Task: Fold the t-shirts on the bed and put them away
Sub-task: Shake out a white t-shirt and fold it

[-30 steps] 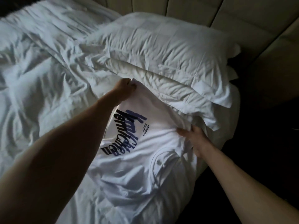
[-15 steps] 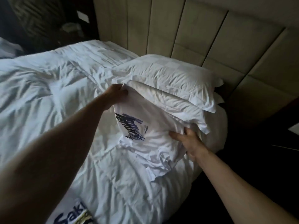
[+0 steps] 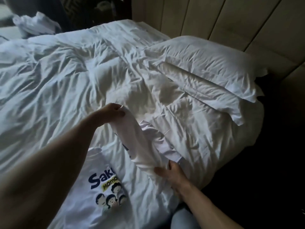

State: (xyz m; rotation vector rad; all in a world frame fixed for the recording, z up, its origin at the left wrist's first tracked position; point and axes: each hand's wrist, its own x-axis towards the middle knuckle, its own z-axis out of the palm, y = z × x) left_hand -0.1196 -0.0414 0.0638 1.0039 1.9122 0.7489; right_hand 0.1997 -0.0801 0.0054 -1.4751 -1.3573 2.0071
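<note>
Head view shows the left hand [image 3: 112,111] and right hand [image 3: 171,172] each pinching the white t-shirt [image 3: 140,142] above the bed [image 3: 66,71]; it looks bunched, so it may fold crooked.

wall [image 3: 214,17]: beige padded panels | floor [image 3: 272,171]: dark | light: dim

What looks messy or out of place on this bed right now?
Nothing is damaged or spilled. The duvet is heavily rumpled, and a crumpled white heap lies at the far left corner, too dim to identify.
</note>
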